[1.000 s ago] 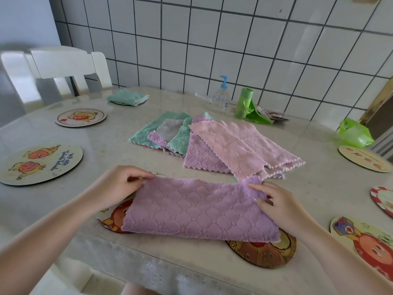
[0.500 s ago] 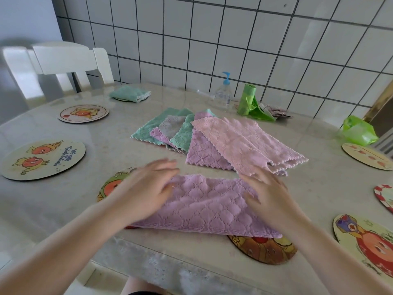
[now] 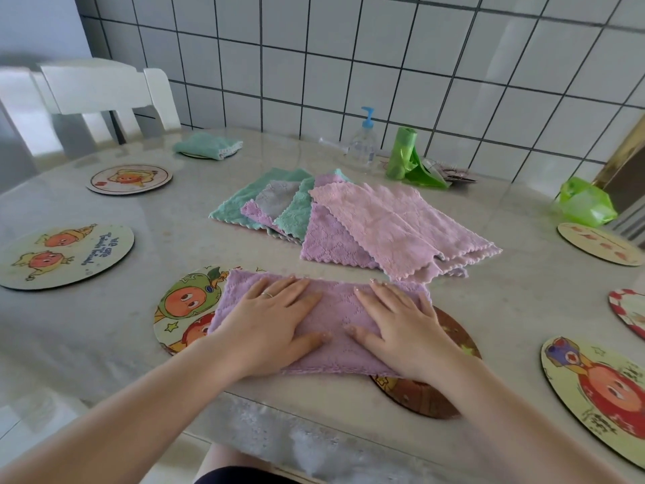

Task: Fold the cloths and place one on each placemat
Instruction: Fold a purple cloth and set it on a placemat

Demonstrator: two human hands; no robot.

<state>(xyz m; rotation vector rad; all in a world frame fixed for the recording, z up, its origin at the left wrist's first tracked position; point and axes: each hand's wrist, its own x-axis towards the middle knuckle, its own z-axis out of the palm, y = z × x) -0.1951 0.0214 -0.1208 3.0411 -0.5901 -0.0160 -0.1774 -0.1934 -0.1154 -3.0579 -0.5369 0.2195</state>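
Lay left to right under both flat palms: purple cloth point(image 3: 335, 309), left hand point(image 3: 268, 326) and right hand point(image 3: 401, 330) equally near, gripping nothing.

The purple cloth point(image 3: 335, 319) hides much of two placemats point(image 3: 181, 309), and the pile point(image 3: 314, 218) hides its lower cloths

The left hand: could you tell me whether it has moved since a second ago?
Yes. The left hand left the purple cloth's left corner and now presses flat nearer its middle.
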